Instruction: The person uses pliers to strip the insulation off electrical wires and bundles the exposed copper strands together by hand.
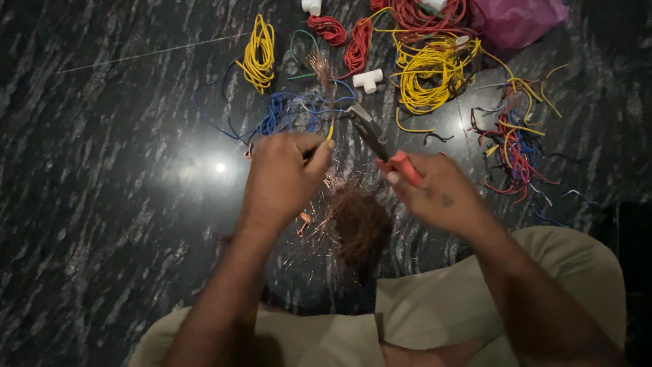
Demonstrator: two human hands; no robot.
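Hands at work over a dark, streaked stone floor [102,204], seen from the head camera. The left hand [282,177] is closed in a pinch on a short yellow wire [331,129], whose bared copper strands [319,68] fan out beyond the fingertips. The right hand [441,194] is wrapped around the red handles of a pair of pliers [370,129]; the metal nose of the tool points away from this hand towards the yellow wire and meets it just past the left fingertips. Whether the nose is clamped on the wire cannot be told. Between the two hands, nearer the body, lies a loose heap of stripped copper strands [356,228]. Beyond the left hand lie a blue wire tangle [285,112] and a yellow coil [258,54]. Beyond the right hand lie a larger yellow wire bundle [428,75], red coils [356,44] and a white pipe tee [368,80]. Outward of the right hand lies a pile of mixed wire offcuts [516,146]; a pink plastic bag [519,20] lies further off.
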